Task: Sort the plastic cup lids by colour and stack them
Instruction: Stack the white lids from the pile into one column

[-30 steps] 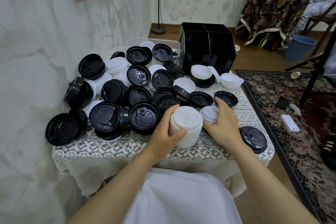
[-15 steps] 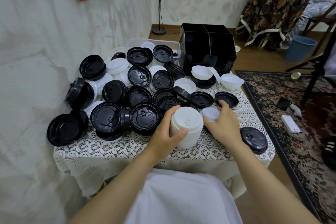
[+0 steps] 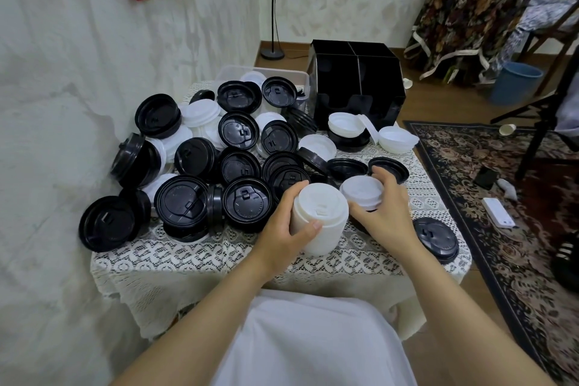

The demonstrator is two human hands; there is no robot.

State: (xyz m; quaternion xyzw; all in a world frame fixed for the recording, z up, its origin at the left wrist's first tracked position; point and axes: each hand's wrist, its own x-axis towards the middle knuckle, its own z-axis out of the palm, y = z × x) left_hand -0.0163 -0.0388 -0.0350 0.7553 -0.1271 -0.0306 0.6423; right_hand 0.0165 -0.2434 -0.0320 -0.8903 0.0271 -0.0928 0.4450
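Observation:
My left hand [image 3: 283, 229] grips a tall stack of white lids [image 3: 321, 219] standing on the lace-covered table [image 3: 219, 257] near its front edge. Just right of it, my right hand [image 3: 387, 213] holds a single white lid [image 3: 362, 193], thumb and fingers curled round its rim, lifted close to the top of the stack. A heap of several black lids [image 3: 247, 204] with white ones [image 3: 200, 114] mixed in fills the table's left and middle. One black lid [image 3: 437, 238] lies alone at the front right corner.
A black divided organiser box [image 3: 357, 84] stands at the table's back right, a clear plastic tub [image 3: 266, 72] behind the heap. White lids lie upturned [image 3: 396, 139] before the organiser. A wall runs along the left. A patterned rug [image 3: 501, 197] and blue bin [image 3: 517, 81] are on the right.
My right hand has picked a white lid up off the table and drawn it left and nearer, towards the top of the stack. My left hand keeps hold of the stack.

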